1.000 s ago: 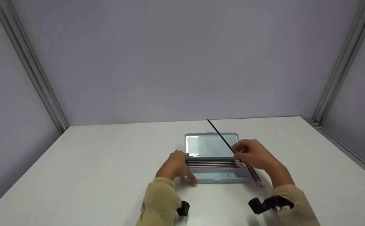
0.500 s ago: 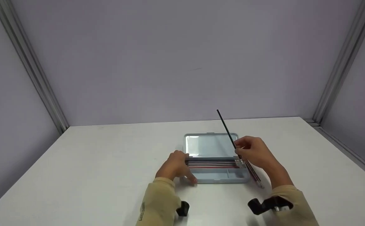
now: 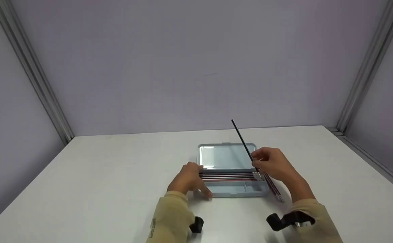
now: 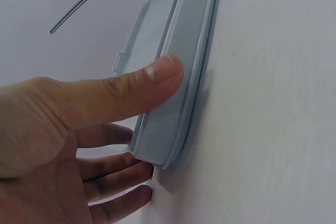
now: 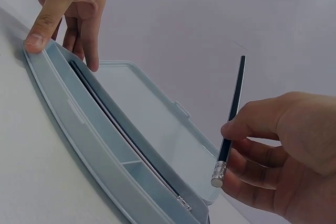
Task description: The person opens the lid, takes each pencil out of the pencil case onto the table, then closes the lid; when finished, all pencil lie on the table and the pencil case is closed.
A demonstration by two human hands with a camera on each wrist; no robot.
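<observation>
A light-blue pencil case [image 3: 237,189] lies open on the white table, its lid [image 3: 223,156] flat behind it. Several pencils [image 3: 228,175] lie in a row in its tray. My left hand [image 3: 189,179] holds the case's left end, thumb [image 4: 131,85] against the near wall [image 4: 181,103] and fingers round the end. My right hand [image 3: 272,163] pinches a dark pencil [image 3: 242,140] above the case's right end, tip tilted up and away, eraser end [image 5: 218,174] down. In the right wrist view the pencil [image 5: 233,108] stands over the lid [image 5: 157,114], apart from the tray.
A few more pencils [image 3: 274,189] lie on the table [image 3: 115,175] just right of the case, under my right wrist. Pale purple walls with metal frame posts [image 3: 30,71] close the table in at back and sides. Black wrist mounts [image 3: 286,219] sit near the front edge.
My right hand has tilted the dark pencil more upright, and its tip has risen. The left hand and the case have not moved.
</observation>
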